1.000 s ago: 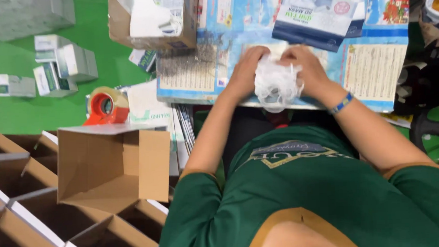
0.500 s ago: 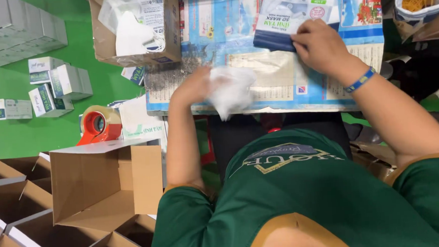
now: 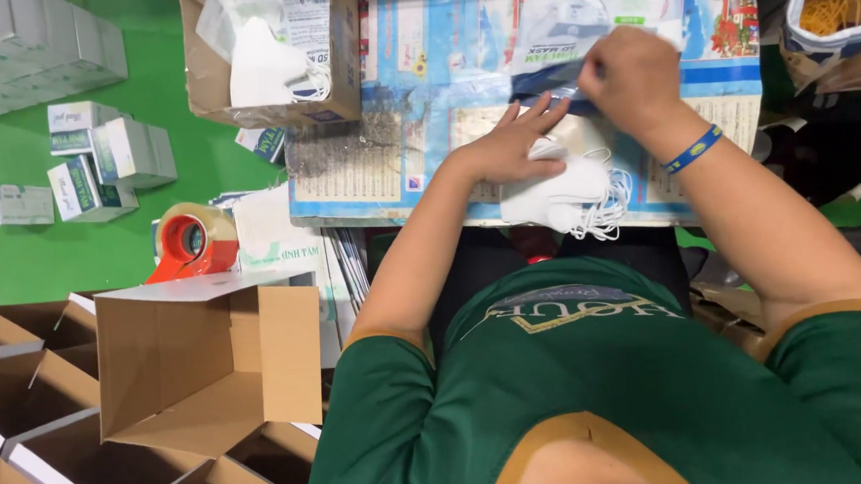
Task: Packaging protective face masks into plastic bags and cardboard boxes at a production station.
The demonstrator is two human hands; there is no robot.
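Fingers of our left hand (image 3: 504,152) spread flat on white masks (image 3: 557,191); right hand (image 3: 631,76) pinches a printed pouch (image 3: 586,18) on the table (image 3: 348,168).

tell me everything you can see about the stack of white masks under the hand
The stack of white masks lies flat near the front edge of the printed paper-covered table. It looks like soft folded fabric, with thin white ear loops spilling out on its right side. The left hand presses flat on top; the right hand is just above it.
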